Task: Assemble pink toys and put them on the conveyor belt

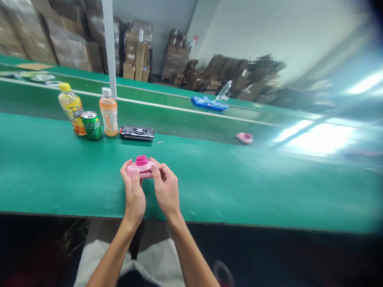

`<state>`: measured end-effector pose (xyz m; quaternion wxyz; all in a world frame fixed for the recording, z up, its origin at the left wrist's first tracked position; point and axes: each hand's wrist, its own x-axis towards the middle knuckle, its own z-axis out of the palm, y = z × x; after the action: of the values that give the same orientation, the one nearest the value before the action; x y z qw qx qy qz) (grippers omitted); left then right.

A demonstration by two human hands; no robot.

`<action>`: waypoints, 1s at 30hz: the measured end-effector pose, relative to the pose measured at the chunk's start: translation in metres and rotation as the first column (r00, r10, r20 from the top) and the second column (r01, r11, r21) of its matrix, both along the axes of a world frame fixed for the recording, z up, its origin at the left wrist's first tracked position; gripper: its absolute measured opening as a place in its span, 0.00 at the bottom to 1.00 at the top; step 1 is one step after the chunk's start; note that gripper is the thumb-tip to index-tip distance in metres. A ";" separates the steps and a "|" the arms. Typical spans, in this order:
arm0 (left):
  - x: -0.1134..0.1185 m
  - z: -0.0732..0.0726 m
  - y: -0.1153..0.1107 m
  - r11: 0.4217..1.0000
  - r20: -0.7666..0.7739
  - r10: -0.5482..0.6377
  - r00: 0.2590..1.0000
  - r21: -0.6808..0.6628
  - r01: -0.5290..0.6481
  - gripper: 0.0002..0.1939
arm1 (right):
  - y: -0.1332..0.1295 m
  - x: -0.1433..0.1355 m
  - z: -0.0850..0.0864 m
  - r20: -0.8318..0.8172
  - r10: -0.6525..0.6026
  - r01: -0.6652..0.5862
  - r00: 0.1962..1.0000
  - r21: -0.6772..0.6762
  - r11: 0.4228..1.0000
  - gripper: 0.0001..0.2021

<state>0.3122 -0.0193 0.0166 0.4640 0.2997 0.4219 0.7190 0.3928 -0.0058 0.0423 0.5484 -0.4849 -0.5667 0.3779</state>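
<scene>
A small pink toy camera [146,169] with a raised magenta lens on top is held just above the green bench, near its front edge. My left hand [134,195] grips its left end, the thumb pressed on the near side. Around the right end are the fingers of my right hand [166,189], its thumb also on the near side. A dark gap shows along the camera's near edge between its two shell halves. Both hands hide parts of its ends and underside.
Beyond the hands stand a yellow-capped bottle [72,109], a green can [91,125], an orange drink bottle [109,112] and a black phone-like device [137,132]. Another pink piece [245,138] lies on the sunken belt at right, and a blue tray [209,103] farther back.
</scene>
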 end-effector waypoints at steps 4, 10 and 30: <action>-0.003 0.000 -0.001 0.994 0.089 -0.090 0.992 0.070 0.083 0.21 | -0.004 -0.001 -0.007 -0.128 -0.014 0.010 0.992 -0.031 0.999 0.15; -0.018 -0.014 -0.001 0.989 -0.098 -0.149 0.984 0.008 0.151 0.25 | -0.005 0.013 -0.014 -0.253 0.120 -0.132 0.960 -0.032 0.991 0.17; -0.034 -0.084 -0.002 0.996 -0.858 -0.051 0.510 -0.006 0.088 0.25 | 0.246 0.175 0.000 0.567 -0.313 0.339 0.762 0.062 0.939 0.16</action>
<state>0.2780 -0.0217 -0.0672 0.2182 0.6407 0.5696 0.4663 0.5676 0.2397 0.0423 0.4009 -0.6782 -0.6025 0.1274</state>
